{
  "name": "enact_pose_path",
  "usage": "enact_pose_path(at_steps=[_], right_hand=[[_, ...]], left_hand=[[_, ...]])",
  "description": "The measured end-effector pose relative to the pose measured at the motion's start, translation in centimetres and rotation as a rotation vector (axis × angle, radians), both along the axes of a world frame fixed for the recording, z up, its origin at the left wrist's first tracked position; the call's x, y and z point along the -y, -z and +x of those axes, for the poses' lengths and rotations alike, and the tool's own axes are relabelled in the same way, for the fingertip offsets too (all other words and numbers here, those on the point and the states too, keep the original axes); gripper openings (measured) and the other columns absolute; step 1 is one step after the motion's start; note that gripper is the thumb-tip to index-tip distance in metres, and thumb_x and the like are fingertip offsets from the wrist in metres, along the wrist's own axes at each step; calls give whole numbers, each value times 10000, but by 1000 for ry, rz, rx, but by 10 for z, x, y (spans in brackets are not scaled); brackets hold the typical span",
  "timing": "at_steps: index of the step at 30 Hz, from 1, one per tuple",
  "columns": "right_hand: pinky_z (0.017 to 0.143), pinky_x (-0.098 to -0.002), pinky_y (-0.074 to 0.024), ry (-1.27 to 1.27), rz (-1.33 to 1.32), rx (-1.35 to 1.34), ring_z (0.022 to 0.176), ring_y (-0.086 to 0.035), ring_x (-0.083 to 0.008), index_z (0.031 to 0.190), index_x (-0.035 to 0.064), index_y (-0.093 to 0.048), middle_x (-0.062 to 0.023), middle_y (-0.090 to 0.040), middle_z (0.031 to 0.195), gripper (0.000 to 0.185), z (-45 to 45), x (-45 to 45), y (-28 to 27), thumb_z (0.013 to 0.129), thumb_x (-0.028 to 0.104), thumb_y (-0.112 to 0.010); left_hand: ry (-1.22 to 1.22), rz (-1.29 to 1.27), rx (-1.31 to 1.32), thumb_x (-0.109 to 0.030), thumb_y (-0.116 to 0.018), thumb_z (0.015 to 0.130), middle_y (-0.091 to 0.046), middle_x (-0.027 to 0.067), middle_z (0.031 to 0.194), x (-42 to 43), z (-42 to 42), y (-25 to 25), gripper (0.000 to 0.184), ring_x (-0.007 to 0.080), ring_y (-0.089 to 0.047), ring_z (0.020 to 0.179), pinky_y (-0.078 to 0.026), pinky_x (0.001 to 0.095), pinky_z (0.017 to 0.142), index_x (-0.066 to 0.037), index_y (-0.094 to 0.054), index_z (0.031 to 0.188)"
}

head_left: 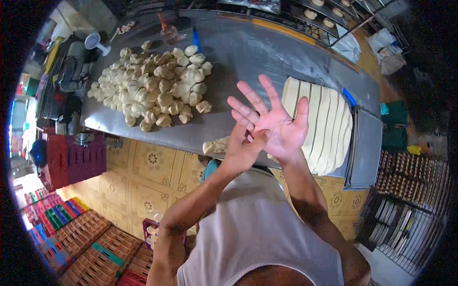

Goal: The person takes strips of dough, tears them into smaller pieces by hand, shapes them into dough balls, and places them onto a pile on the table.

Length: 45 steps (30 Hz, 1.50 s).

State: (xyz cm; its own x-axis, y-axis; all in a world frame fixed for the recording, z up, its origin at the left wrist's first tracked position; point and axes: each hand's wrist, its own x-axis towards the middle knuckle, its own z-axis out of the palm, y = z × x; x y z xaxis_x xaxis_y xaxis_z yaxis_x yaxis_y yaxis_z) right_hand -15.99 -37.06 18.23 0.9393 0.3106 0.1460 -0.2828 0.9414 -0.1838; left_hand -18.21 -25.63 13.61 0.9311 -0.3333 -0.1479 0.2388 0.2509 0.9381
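Observation:
My right hand [281, 131] is raised above the table's front edge, palm toward me, its fingers spread and holding nothing. Against its little-finger side is my left hand [244, 149]; most of its fingers are hidden, so its grip is unclear. Beneath and to the right of my hands lies a slab of pale dough cut into long strips [324, 126]. To the left, a large heap of dough pieces [152, 88] covers the metal table [238, 57]. A small strip of dough [215, 147] sits at the front edge, near my left hand.
Metal trays [365, 148] are stacked at the table's right end. A blue-handled tool [349, 97] lies by the slab, and another blue strip [196, 40] behind the heap. Crates [76, 159] stand left; egg trays [410, 174] are stacked right.

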Motion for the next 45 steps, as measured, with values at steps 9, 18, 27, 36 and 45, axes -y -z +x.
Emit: enact_pose_path(at_steps=[9, 18, 27, 36, 45], right_hand=[[1213, -560, -37, 46, 39, -44, 1477, -48, -493, 1588, 181, -96, -218, -38, 1631, 917, -5, 20, -2, 913, 728, -393], [1205, -570, -69, -83, -24, 37, 1468, -104, -501, 1590, 197, -96, -220, -60, 1630, 910, 2, 34, 4, 911, 754, -336], [1214, -535, -94, -104, -27, -64, 1470, -141, -478, 1589, 180, -108, -227, -96, 1624, 923, 3, 19, 9, 906, 761, -327], [1214, -534, -96, -61, -70, -38, 1475, -118, -480, 1588, 173, -94, -240, -75, 1623, 905, 6, -8, 13, 923, 740, -325], [1196, -523, -193, -100, -177, -76, 1453, -203, -483, 1582, 134, -116, -259, -125, 1609, 874, 4, -10, 59, 946, 687, -345]], left_hand=[[-3, -15, 36, -85, -643, 904, -516, -52, 860, 17, -5, 7, 267, 32, -453, 719, -362, 221, 607, -60, -521, 1140], [-204, -3, 70, -116, -600, 942, -507, -43, 854, 41, -11, 12, 188, 49, -477, 767, -375, 238, 655, -47, -525, 1100], [-189, 30, -67, -171, -600, 912, -569, -15, 1002, 23, -14, 22, 346, 86, -522, 898, -424, 261, 774, -39, -516, 1221], [-152, 22, -27, -160, -617, 932, -546, -26, 933, -1, -6, 37, 202, 73, -504, 833, -415, 247, 726, -68, -532, 1090], [-26, -173, -175, -216, -663, 931, -586, 12, 969, -25, -8, 65, 281, 126, -554, 867, -469, 291, 775, -49, -546, 1125]])
